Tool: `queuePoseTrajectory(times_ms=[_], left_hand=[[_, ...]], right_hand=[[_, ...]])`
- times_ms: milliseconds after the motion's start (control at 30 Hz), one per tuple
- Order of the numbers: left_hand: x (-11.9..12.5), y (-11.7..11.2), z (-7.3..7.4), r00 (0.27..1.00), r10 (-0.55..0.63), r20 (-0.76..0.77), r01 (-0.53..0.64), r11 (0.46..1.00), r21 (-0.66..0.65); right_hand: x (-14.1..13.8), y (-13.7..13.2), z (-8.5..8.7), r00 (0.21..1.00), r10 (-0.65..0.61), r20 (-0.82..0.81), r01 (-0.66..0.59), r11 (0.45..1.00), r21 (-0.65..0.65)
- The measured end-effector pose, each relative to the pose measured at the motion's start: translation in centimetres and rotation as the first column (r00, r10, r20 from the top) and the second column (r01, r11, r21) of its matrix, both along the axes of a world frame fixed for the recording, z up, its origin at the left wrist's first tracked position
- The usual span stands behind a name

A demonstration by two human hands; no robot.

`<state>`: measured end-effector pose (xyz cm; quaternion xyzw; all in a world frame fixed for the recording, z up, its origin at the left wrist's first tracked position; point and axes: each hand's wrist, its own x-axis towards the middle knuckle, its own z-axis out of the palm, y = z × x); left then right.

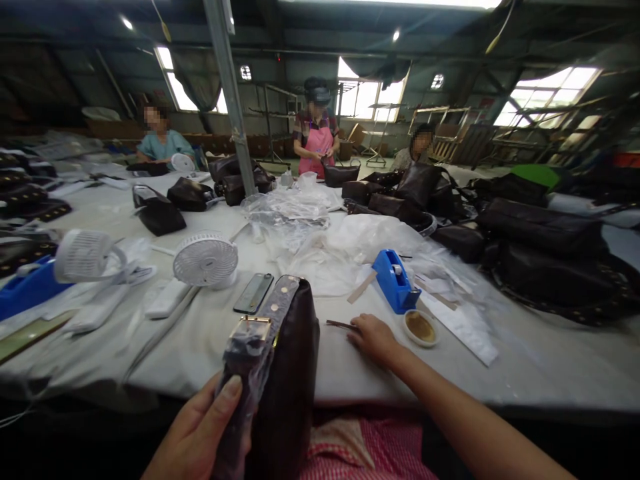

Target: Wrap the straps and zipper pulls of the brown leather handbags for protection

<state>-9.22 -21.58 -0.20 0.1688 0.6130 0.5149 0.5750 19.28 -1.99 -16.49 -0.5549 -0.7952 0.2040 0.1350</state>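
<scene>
My left hand (213, 417) grips the strap (250, 347) of a dark brown leather handbag (295, 360), its thumb pressed flat on it. Clear plastic film wraps the strap, which has a gold buckle (251, 328) and round studs. The handbag stands tilted at the table's front edge, over my lap. To its right, my right hand (375, 339) rests low over the table with its fingers closed on a thin dark stick-like tool (342, 325), whose exact kind I cannot make out. Just right of that hand sits a small round dish (421, 328) of brown paste.
A blue tape dispenser (395, 283) stands behind the dish. A phone (254, 293) and a white fan (205, 259) lie left of the handbag. Crumpled clear plastic (320, 247) covers the middle. Dark bags (550, 260) pile up at right. Co-workers (317, 133) are across the table.
</scene>
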Motion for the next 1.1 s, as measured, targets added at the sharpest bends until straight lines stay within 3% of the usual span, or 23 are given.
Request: queuePoseTrajectory(times_ms=[100,200,333,400,467,533,667,833,967,1100], left_hand=[[-0.6,-0.1,-0.1,1.0,-0.017,-0.008,0.017,0.999,0.037],[-1.4,-0.1,-0.4,1.0,-0.027,-0.004,0.028,0.997,0.073],[-1.6,0.1,-0.7,0.999,-0.053,0.001,0.052,0.995,0.09],[-1.2,0.3,-0.8,0.999,-0.051,-0.003,0.051,0.994,0.101],[-0.8,0.5,-0.7,0.999,-0.05,-0.007,0.05,0.992,0.113],[-0.5,0.4,-0.7,0.998,-0.056,-0.014,0.058,0.991,0.124],[-0.3,-0.1,-0.6,0.998,-0.051,-0.029,0.055,0.99,0.133],[-0.3,-0.5,-0.7,0.994,-0.08,-0.07,0.088,0.988,0.128],[-0.2,-0.5,-0.6,0.984,-0.149,-0.097,0.162,0.976,0.148],[-0.2,-0.7,-0.3,0.98,-0.162,-0.114,0.181,0.967,0.177]], right_hand=[[-1.8,-0.1,0.5,0.998,-0.003,-0.059,0.002,1.0,-0.013],[-2.6,-0.7,2.2,0.983,0.008,-0.185,-0.017,0.999,-0.05],[-3.8,-3.0,7.5,0.916,0.071,-0.394,-0.128,0.984,-0.12],[-4.9,-4.8,10.9,0.82,0.166,-0.548,-0.291,0.945,-0.15],[-6.4,-6.5,13.6,0.78,0.241,-0.577,-0.389,0.91,-0.145],[-7.8,-7.7,15.0,0.776,0.248,-0.58,-0.395,0.908,-0.142],[-9.6,-8.6,15.1,0.811,0.234,-0.536,-0.316,0.946,-0.065],[-10.5,-9.1,14.9,0.809,0.303,-0.505,-0.349,0.937,0.004],[-12.1,-9.7,14.7,0.758,0.214,-0.615,-0.331,0.94,-0.08],[-13.6,-10.3,14.1,0.715,0.007,-0.699,-0.269,0.926,-0.265]])
